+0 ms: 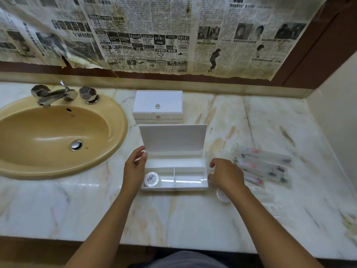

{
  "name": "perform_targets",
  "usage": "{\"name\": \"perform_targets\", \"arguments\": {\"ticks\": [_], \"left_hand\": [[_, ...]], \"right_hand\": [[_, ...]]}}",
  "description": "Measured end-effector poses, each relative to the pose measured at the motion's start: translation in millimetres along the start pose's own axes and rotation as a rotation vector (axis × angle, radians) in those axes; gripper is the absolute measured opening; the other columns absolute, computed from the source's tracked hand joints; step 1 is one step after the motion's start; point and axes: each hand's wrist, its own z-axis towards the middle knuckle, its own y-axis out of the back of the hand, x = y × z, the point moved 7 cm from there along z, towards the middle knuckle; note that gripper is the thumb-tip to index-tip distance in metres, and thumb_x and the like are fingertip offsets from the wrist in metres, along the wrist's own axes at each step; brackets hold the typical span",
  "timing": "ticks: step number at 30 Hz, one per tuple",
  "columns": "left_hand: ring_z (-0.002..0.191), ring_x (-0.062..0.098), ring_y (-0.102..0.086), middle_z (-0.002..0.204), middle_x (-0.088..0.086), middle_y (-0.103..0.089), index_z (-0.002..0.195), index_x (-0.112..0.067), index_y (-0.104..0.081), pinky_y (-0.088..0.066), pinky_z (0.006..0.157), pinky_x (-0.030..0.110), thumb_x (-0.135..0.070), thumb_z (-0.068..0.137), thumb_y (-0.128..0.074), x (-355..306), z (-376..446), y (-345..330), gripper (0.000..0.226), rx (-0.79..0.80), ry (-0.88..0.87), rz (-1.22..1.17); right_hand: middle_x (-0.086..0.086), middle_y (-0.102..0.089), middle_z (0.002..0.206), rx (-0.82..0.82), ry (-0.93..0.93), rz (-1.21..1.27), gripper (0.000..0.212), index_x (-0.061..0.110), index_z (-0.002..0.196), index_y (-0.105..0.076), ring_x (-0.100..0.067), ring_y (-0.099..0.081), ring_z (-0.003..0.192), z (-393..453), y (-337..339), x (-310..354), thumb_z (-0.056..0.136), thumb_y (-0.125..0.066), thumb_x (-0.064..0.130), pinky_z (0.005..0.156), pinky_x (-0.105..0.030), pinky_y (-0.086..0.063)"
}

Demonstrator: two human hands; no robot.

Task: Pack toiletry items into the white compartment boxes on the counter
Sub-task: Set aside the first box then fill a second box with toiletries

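- So, packing underway: open white plastic compartment box [174, 171] sits mid-counter, lid up; one round white wrapped soap [151, 179] already in its front-left compartment.
- Left hand [134, 168] at box's left wall, fingers loosely curled, steadying it w/ thumb near lid hinge; can't tell if actually gripping.
- Right hand [226, 176] just right of box, fingers spread & relaxed, holding nothing.
- Next, probably: right hand picks a clear-wrapped toothbrush packet [264, 167] or 2nd round white soap [222, 195] beside it, drops into a free compartment.
- Closed white lidded box [158, 106] behind is yet to be opened.
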Motion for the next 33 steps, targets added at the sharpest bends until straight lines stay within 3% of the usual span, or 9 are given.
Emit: {"name": "perform_targets", "arguments": {"ticks": [5,9,12,16,20,25,30,33], "left_hand": [[0.09,-0.004,-0.057,0.108,-0.009,-0.062,0.123,-0.022,-0.06,-0.04,0.07,0.004,-0.023,0.098,-0.053,-0.5,-0.8,-0.2,0.026,0.002,0.002,0.003],[0.09,-0.004,-0.057,0.109,-0.008,-0.062,0.122,-0.024,-0.06,-0.04,0.068,-0.001,-0.023,0.098,-0.053,-0.8,-0.8,0.2,0.025,0.006,-0.003,0.005],[0.093,-0.004,-0.057,0.112,-0.008,-0.062,0.124,-0.022,-0.059,-0.04,0.071,0.002,-0.025,0.098,-0.053,-0.1,-0.3,0.7,0.027,0.013,-0.004,0.014],[0.093,-0.003,-0.056,0.111,-0.008,-0.062,0.122,-0.023,-0.059,-0.04,0.074,0.007,-0.025,0.098,-0.053,1.2,-0.1,0.2,0.025,0.013,-0.002,-0.003],[0.092,-0.004,-0.057,0.111,-0.008,-0.063,0.123,-0.023,-0.06,-0.041,0.072,0.004,-0.024,0.097,-0.053,1.7,0.2,0.3,0.026,0.013,0.001,-0.006],[0.093,-0.002,-0.057,0.112,-0.004,-0.064,0.122,-0.019,-0.06,-0.04,0.071,-0.001,-0.021,0.097,-0.054,1.9,2.5,0.9,0.026,0.019,-0.015,0.017],[0.103,0.009,-0.057,0.115,-0.007,-0.062,0.124,-0.025,-0.059,-0.04,0.075,0.007,-0.026,0.098,-0.053,5.3,3.0,0.7,0.027,0.038,0.0,0.01],[0.104,0.01,-0.057,0.115,-0.006,-0.061,0.124,-0.028,-0.058,-0.04,0.076,0.01,-0.029,0.098,-0.052,6.6,2.7,0.8,0.027,0.042,0.007,0.005]], "right_hand": [[0.0,-0.056,0.113,0.032,0.021,-0.08,0.036,0.023,0.117,-0.057,-0.021,-0.059,0.097,2.5,-17.9,-3.8,0.082,-0.065,0.025,0.069,-0.027,-0.041],[-0.002,-0.057,0.116,0.0,0.014,-0.051,0.037,0.02,0.118,-0.054,-0.023,-0.058,0.101,1.3,-10.3,-3.6,0.084,-0.062,0.032,0.074,-0.028,-0.041],[-0.002,-0.058,0.116,-0.111,0.006,0.018,0.042,0.021,0.121,-0.051,-0.025,-0.058,0.101,-5.4,20.2,4.9,0.084,-0.06,0.039,0.075,-0.03,-0.043],[-0.002,-0.057,0.102,-0.255,0.109,0.191,0.034,0.019,0.112,-0.053,-0.025,-0.057,0.086,-18.7,61.1,39.1,0.082,-0.06,0.034,0.067,-0.028,-0.037],[-0.003,-0.053,0.103,-0.165,0.282,0.326,0.03,0.019,0.106,-0.052,-0.026,-0.056,0.088,-32.6,52.2,94.4,0.081,-0.064,0.03,0.069,-0.027,-0.039],[-0.01,-0.05,0.108,-0.042,0.493,0.194,0.034,0.013,0.111,-0.049,-0.033,-0.056,0.092,-51.3,4.9,153.9,0.083,-0.062,0.026,0.072,-0.031,-0.04],[-0.011,-0.061,0.102,-0.014,0.566,0.147,0.032,0.009,0.115,-0.05,-0.029,-0.058,0.094,-55.6,-19.4,173.0,0.088,-0.06,0.023,0.068,-0.028,-0.033],[-0.011,-0.063,0.103,-0.014,0.573,0.15,0.033,0.009,0.112,-0.051,-0.028,-0.057,0.095,-55.7,-22.1,174.8,0.088,-0.06,0.031,0.068,-0.029,-0.032]]}}
